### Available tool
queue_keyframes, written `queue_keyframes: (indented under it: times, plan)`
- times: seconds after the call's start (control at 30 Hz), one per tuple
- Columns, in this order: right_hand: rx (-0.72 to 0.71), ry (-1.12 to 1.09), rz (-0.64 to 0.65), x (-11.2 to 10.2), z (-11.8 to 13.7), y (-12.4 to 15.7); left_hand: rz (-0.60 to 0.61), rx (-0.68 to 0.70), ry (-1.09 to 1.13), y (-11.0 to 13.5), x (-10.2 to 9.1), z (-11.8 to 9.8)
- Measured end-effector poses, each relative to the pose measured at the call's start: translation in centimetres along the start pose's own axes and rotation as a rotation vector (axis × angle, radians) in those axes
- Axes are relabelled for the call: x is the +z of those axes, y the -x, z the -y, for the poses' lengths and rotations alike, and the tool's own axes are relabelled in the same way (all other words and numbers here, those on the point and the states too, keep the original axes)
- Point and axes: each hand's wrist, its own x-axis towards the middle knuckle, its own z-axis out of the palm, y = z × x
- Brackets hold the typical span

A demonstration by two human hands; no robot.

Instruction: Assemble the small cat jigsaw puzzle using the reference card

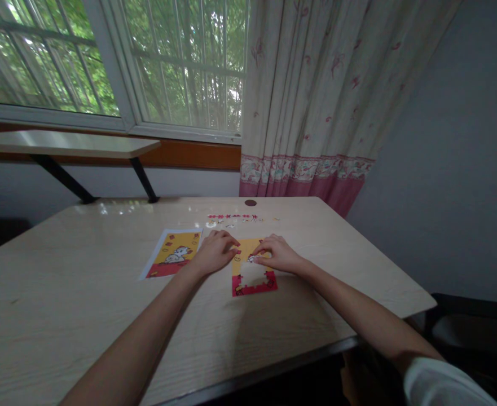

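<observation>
A partly assembled jigsaw puzzle [254, 290] lies flat on the table, yellow above and red along the bottom, with a gap in its middle showing pale tabletop. My left hand [218, 251] rests at its left edge, thumb and forefinger apart and touching the border. Over the puzzle's right side, my right hand [280, 254] has thumb and forefinger pinched on a small, mostly white puzzle piece [251, 258] at the gap's upper edge. The fingers partly hide that piece. Left of the puzzle is a printed reference picture [174, 254] of a white cartoon animal on yellow and red.
Beyond the puzzle, a row of red puzzle pieces [232, 216] and several scattered pale pieces lie on the wooden table [104, 299]. A raised shelf [66, 144] stands at the back left. A round grommet [250, 203] sits near the back edge, before a curtain [307, 113].
</observation>
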Motion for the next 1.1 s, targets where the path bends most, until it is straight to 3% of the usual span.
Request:
queue_keyframes:
  times: [0.37,0.9,1.1]
  plan:
    - [-0.109,0.016,-0.059,0.5,0.7,-0.3,0.008,-0.035,-0.047,0.2,-0.4,-0.8]
    - [-0.111,0.104,0.005,0.4,0.7,-0.6,0.038,-0.055,-0.084,0.2,-0.7,-1.4]
    - [-0.127,-0.047,-0.048,-0.4,-1.3,-0.6,0.039,-0.008,-0.067,0.2,-0.4,-0.7]
